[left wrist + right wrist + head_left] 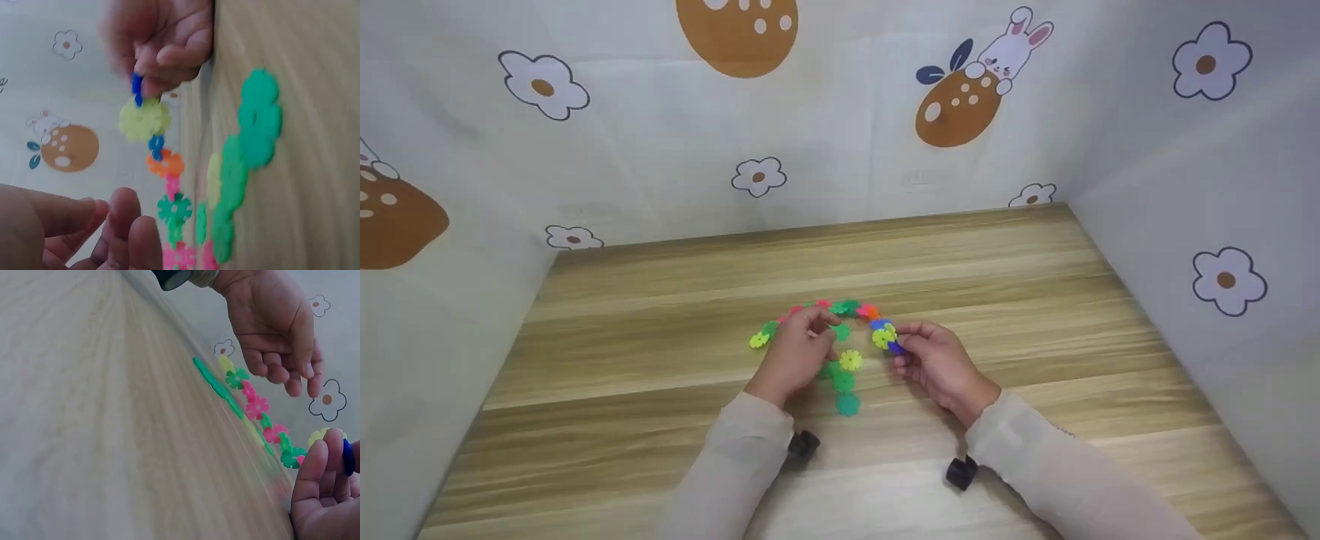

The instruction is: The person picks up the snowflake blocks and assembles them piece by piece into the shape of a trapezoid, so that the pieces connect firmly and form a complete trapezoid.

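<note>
A curved chain of interlocking snowflake discs (850,308) in pink, green, orange, blue and yellow arcs across the table. At its right end my right hand (941,360) pinches a blue snowflake disc (138,90) between thumb and fingers, right beside a yellow disc (144,120) of the chain. My left hand (795,352) hovers by the left part of the arc, its fingers loosely bent. Nothing shows between those fingers in the left wrist view; in the head view the hand hides part of the chain. Yellow and green end discs (759,340) show past it.
Inside the arc lie more discs on the wood-grain table (660,465): a yellow one (850,360), a green one (844,381) and a teal one (848,405). Black wrist devices (961,474) stick out below the sleeves. A printed cloth wall (840,112) surrounds the table's back and sides.
</note>
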Demonstrator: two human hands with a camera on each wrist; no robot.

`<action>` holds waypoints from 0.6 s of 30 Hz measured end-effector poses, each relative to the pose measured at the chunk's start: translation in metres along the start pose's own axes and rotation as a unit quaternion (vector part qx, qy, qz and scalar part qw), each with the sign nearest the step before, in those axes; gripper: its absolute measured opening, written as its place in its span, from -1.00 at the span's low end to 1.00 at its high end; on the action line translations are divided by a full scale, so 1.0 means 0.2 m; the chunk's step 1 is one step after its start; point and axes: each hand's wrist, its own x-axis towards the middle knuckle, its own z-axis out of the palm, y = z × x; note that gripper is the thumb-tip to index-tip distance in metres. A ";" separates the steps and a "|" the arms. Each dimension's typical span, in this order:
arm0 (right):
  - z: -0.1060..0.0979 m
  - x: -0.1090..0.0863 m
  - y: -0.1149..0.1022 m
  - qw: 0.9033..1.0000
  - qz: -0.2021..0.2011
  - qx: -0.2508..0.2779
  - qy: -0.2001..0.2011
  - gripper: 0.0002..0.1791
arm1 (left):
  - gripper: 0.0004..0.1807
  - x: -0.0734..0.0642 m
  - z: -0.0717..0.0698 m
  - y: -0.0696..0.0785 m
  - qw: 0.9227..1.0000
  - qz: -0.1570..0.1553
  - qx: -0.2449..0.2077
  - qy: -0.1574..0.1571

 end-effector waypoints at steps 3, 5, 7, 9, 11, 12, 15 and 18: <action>0.00 0.00 0.00 1.000 -0.002 -0.001 -0.004 -0.70 | -0.79 0.00 -0.02 -0.01 0.999 -0.014 0.031 -0.011; 0.00 0.00 0.00 1.000 -0.002 -0.003 -0.006 -0.70 | -0.83 0.00 -0.03 -0.02 0.997 -0.012 0.064 -0.033; 0.00 0.00 0.00 1.000 -0.002 -0.001 -0.005 -0.71 | -0.87 0.00 -0.02 -0.03 0.992 -0.004 0.101 -0.073; 0.00 0.00 0.00 1.000 -0.002 0.002 -0.002 -0.72 | -0.91 -0.01 -0.01 -0.02 0.983 0.002 0.133 -0.126; 0.00 0.00 0.00 1.000 -0.003 0.003 -0.002 -0.73 | -0.96 -0.02 -0.01 -0.01 0.972 0.002 0.152 -0.179; -0.01 0.00 0.00 1.000 -0.003 0.004 -0.002 -0.73 | -0.96 -0.03 0.00 -0.01 0.966 -0.002 0.161 -0.201; -0.01 0.00 0.00 1.000 -0.002 0.002 -0.005 -0.72 | -0.89 -0.05 0.01 -0.01 0.954 -0.009 0.185 -0.237; -0.01 0.00 0.00 1.000 0.001 -0.002 -0.008 -0.71 | -0.82 -0.05 0.02 -0.01 0.946 -0.007 0.214 -0.245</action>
